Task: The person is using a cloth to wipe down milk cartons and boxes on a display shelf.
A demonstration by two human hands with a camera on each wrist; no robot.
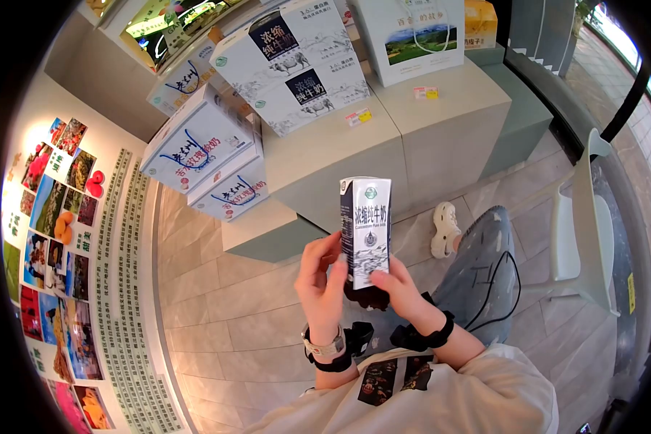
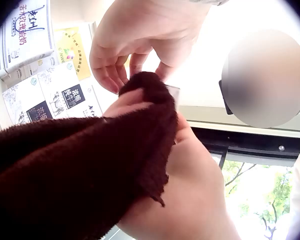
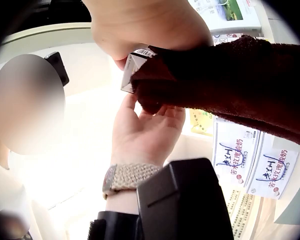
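Note:
A silver and dark-blue milk carton [image 1: 367, 231] stands upright in front of my body, its printed front facing me. My right hand [image 1: 403, 291] grips its lower right side, thumb on the front face. At the lower left side my left hand [image 1: 320, 282] holds it, thumb along the edge and fingers toward the back. Dark brown cloth [image 1: 369, 296] shows beneath the carton. In the left wrist view the plush cloth [image 2: 85, 170] hangs from my right hand [image 2: 185, 195], with left fingertips close around its top. The right wrist view shows the carton's base [image 3: 132, 72] beside the cloth [image 3: 215, 75].
Milk gift boxes [image 1: 296, 65] and a white bag [image 1: 416, 43] stand on grey display blocks [image 1: 441, 116] ahead. Stacked yogurt boxes [image 1: 195, 148] are at the left, near a photo wall [image 1: 65, 217]. At the right is a pale chair [image 1: 582, 217].

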